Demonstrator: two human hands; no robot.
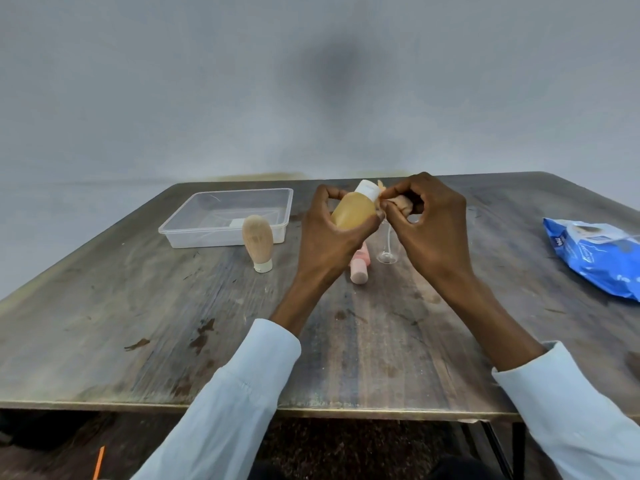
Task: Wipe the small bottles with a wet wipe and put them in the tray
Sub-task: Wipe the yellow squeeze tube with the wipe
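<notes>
1. The table (104, 341) is the landmark: its near edge runs across the bottom of the view, and both light blue sleeves cross it. The wide stretch of worn wood between that edge and the hands holds nothing.
2. Above the middle of the table, the left hand (329, 233) is wrapped around the body of a yellow bottle (353, 211), holding it tilted in the air with its white cap pointing up and right.
3. The right hand (433, 226) pinches a bunched wet wipe (398, 202) and presses it against the cap; the two hands are close together.
4. On the table below the hands lies one pink bottle (360, 271) on its side, and just right of it stands one small clear piece with a thin stem (387, 251); I cannot tell what it is.
5. Left of the hands, one beige bottle (258, 242) stands on its cap.
6. Just behind that bottle, toward the table's far left edge, sits one clear tray (221, 199); a small white item lies inside it.
7. One blue wipes pack (595, 258) lies at the table's right edge, well apart from the hands.
8. Bottles in view: three.
</notes>
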